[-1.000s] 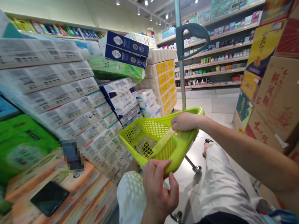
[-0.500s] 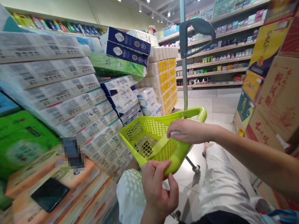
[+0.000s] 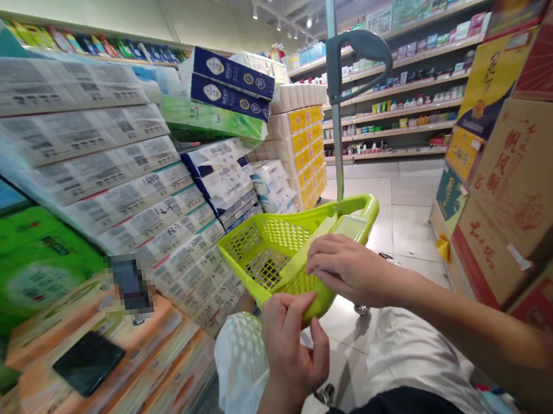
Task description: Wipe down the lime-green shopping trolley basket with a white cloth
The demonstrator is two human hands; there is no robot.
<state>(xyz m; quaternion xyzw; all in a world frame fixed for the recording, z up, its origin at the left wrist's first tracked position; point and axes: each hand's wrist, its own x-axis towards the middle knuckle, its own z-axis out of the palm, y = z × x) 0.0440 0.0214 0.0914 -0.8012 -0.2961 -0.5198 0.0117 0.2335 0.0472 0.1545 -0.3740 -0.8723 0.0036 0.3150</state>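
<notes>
A lime-green shopping basket [image 3: 259,232] with lattice sides stands on wheels in front of me, between my white-trousered legs. My left hand [image 3: 293,339] is closed on the rim at its near corner, fingers curled over the edge. Along the right-hand rim lies my right hand [image 3: 341,263], palm down with bent fingers. A sliver of something pale shows under those fingers, too little to name. From the basket's far end rises a metal pole with a grey loop handle [image 3: 335,69]. A divider and a small clear-topped panel [image 3: 352,226] show at the basket's right side.
Tall stacks of packaged tissue [image 3: 114,160] line the left. A dark phone [image 3: 89,363] lies on orange packs [image 3: 38,404] beside a pixelated object. Cardboard cartons [image 3: 528,169] are piled on the right. Stocked shelves [image 3: 396,112] stand at the back, beyond the tiled floor.
My right hand has slid toward me along the basket's right rim, uncovering the clear-topped panel. My left hand keeps its hold. The view has shifted slightly.
</notes>
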